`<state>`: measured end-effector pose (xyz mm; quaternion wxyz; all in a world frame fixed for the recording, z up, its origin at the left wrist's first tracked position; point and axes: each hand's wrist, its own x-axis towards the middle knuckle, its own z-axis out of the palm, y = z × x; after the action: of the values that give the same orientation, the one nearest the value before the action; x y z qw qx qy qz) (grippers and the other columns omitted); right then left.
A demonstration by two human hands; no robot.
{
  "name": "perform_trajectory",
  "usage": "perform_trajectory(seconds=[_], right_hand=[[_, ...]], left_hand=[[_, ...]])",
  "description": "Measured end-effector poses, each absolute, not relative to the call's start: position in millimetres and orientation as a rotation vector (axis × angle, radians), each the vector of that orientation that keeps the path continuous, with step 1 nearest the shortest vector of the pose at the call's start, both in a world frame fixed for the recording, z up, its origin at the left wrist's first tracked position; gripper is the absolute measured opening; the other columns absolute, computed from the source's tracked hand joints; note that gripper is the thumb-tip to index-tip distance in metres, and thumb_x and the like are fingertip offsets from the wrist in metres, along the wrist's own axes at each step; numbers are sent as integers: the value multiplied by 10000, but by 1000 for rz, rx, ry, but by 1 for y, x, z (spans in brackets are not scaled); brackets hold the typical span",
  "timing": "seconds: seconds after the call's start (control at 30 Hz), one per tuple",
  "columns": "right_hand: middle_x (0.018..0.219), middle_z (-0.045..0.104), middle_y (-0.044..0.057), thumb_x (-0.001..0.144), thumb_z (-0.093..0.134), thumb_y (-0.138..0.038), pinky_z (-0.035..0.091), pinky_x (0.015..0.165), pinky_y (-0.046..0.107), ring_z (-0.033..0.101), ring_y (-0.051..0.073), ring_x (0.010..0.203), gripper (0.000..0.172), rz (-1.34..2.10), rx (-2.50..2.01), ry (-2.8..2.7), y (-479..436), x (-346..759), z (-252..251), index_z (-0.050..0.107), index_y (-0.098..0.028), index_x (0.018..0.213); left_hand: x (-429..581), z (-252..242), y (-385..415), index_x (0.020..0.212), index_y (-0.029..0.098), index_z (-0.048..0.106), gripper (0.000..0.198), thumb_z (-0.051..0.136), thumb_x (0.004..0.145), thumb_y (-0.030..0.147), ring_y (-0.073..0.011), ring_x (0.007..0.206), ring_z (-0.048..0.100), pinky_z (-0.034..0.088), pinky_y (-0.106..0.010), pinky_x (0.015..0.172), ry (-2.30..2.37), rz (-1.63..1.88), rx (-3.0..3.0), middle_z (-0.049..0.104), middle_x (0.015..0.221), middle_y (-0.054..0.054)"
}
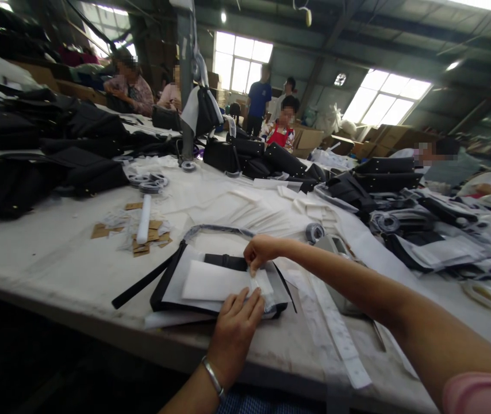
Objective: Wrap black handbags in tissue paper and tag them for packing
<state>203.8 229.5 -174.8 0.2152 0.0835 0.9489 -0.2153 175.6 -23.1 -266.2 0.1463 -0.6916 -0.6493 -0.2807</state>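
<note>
A black handbag (pixel 156 300) lies flat on the table in front of me, its wrapped handle (pixel 217 229) arching away and a black strap (pixel 135 287) sticking out to the left. Thin white sheeting covers its face. On top sits a white foam sheet (pixel 211 280), with crinkled clear plastic (pixel 268 294) at its right end. My left hand (pixel 237 316), with a silver bangle at the wrist, rests on the near right part, fingers stretched out. Above it, my right hand (pixel 263 252) is curled, thumb pointing down at the sheet's right end; what it pinches is too small to make out.
Left of the bag lie a white foam roll (pixel 144 219) and brown paper packets (pixel 153 233). To the right are a tape roll (pixel 314 232), a grey device (pixel 336 247) and a white strip (pixel 344 339). Black bags (pixel 85 167) are heaped around; several people sit or stand beyond.
</note>
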Motion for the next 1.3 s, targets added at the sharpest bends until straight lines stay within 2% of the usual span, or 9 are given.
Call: perform_trajectory(seconds=[0.13, 0.33, 0.5, 0.8, 0.87, 0.93, 1.0, 1.1, 1.3], right_hand=[[669, 672, -35, 626, 842, -539, 358, 589, 206, 561, 105, 622, 420, -838, 315, 2640, 243, 208, -193, 726, -169, 787], [673, 637, -38, 631, 836, -551, 380, 565, 196, 525, 91, 602, 463, -934, 326, 2634, 253, 205, -208, 699, -152, 820], [690, 659, -29, 631, 857, -485, 411, 561, 199, 547, 100, 601, 462, -958, 328, 2583, 259, 202, -213, 738, -141, 916], [931, 755, 58, 790, 732, -200, 464, 743, 231, 674, 186, 861, 214, -656, 558, 2830, 244, 199, -201, 754, -146, 995], [1041, 748, 83, 874, 640, -226, 454, 799, 265, 667, 217, 965, 223, -544, 612, 2890, 234, 205, -194, 744, -169, 1063], [1099, 738, 94, 931, 577, -343, 445, 823, 295, 651, 244, 1027, 273, -464, 613, 2906, 222, 214, -187, 739, -199, 1098], [1080, 742, 97, 886, 613, -515, 448, 804, 309, 654, 268, 1014, 386, -416, 573, 2860, 211, 223, -182, 743, -218, 1095], [1034, 744, 115, 710, 718, -676, 453, 796, 323, 660, 294, 984, 599, -370, 530, 2743, 200, 229, -177, 749, -204, 1077], [914, 736, 52, 513, 813, -699, 465, 740, 284, 665, 244, 890, 697, -457, 526, 2491, 206, 210, -172, 766, -194, 992]], left_hand=[[177, -269, -22, 1269, 260, 614, 361, 432, 982, 137, -218, 1209, 605, 479, -387, 989, -1870, -830, -1964, 627, 1368, 8], [177, -273, -20, 1256, 275, 615, 356, 434, 981, 139, -205, 1201, 611, 477, -382, 989, -1872, -854, -1949, 633, 1357, 34], [176, -276, -19, 1266, 279, 618, 381, 488, 948, 114, -208, 1202, 613, 491, -385, 974, -1886, -793, -1949, 648, 1340, -5], [176, -270, -21, 1244, 282, 637, 391, 506, 928, 93, -210, 1161, 635, 499, -384, 957, -1855, -848, -1938, 668, 1308, 3], [176, -271, -21, 1242, 283, 637, 384, 507, 931, 99, -214, 1162, 635, 495, -387, 957, -1853, -861, -1939, 666, 1312, 7], [177, -272, -21, 1254, 279, 631, 387, 506, 934, 101, -221, 1174, 628, 491, -389, 962, -1854, -857, -1950, 659, 1321, -6], [177, -273, -22, 1268, 278, 621, 396, 508, 934, 98, -224, 1190, 620, 487, -395, 967, -1860, -844, -1954, 650, 1333, -13], [178, -273, -22, 1282, 277, 609, 402, 513, 935, 97, -232, 1204, 613, 482, -408, 976, -1868, -824, -1950, 641, 1344, -12], [179, -277, -26, 1288, 276, 602, 375, 536, 947, 136, -222, 1218, 605, 472, -398, 979, -1840, -795, -1923, 624, 1363, 0]])
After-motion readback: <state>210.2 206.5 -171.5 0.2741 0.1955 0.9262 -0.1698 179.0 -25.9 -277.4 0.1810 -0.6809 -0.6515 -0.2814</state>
